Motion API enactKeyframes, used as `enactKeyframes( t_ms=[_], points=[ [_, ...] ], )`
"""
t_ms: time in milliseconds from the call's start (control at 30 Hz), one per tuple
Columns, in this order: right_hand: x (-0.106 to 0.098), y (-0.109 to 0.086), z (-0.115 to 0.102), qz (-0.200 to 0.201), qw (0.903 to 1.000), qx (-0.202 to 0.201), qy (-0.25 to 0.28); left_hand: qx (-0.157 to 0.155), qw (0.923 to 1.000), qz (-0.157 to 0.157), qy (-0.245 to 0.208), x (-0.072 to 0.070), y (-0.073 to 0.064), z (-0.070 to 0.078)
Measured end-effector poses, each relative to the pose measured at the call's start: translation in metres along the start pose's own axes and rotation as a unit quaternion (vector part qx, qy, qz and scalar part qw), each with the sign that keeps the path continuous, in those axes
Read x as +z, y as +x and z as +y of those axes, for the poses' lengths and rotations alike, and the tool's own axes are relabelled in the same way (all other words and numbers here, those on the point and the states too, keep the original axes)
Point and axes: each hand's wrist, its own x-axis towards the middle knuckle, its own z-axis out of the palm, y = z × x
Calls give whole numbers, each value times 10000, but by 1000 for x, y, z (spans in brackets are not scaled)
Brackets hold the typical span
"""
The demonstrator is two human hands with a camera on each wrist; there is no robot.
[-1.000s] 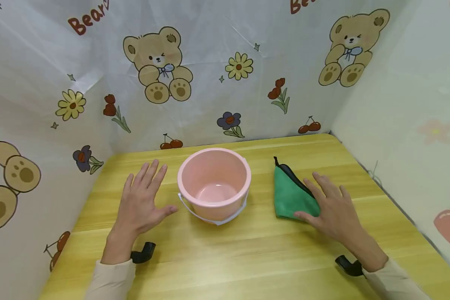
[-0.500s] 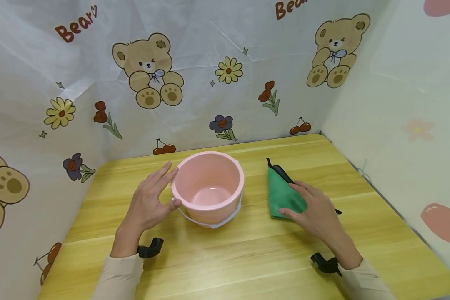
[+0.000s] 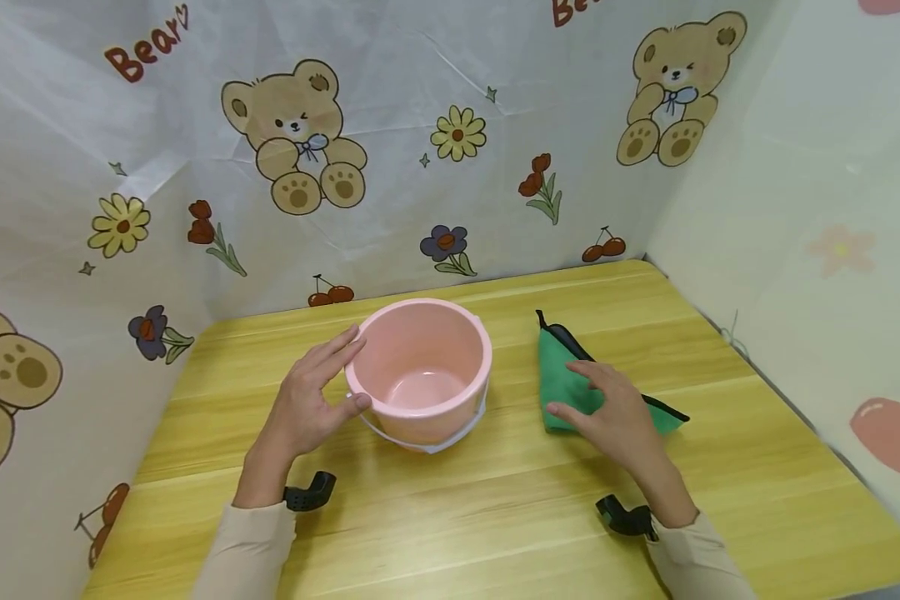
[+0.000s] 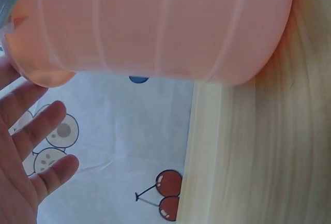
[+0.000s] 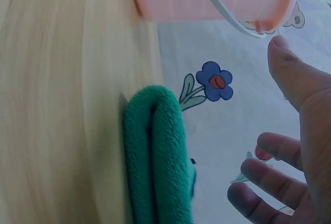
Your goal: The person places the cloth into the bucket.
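Hovering right hand: fingers spread and slightly bent, thumb apart, holding nothing, above the green cloth.
Left hand: fingers loosely spread, thumb apart, at the rim of the pink bucket; cannot tell how firmly it touches.
Cloth: folded, black-edged, lying under the right hand.
Bucket: upright between the hands, just beside the left, white handle hanging toward the person.
Table: yellow wood grain, beneath both hands.
Wall sheet: printed bears and flowers, beyond the hands.
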Motion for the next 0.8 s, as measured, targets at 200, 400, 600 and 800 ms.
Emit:
enactKeyframes(
  t_ms=[200, 400, 600, 800],
  points=[
    [10, -1, 4, -442, 9983, 262, 275, -9, 9999, 93, -116, 4, 1, 0],
    [17, -2, 13, -793, 9947, 521, 391, -144, 9995, 0, -268, 3, 0, 3],
    [21, 2, 20, -918, 9928, 570, 518, -143, 9993, 70, -340, 2, 0, 3],
    [23, -1, 28, -973, 9928, 500, 479, -181, 9991, -5, -374, 6, 1, 4]
  ],
)
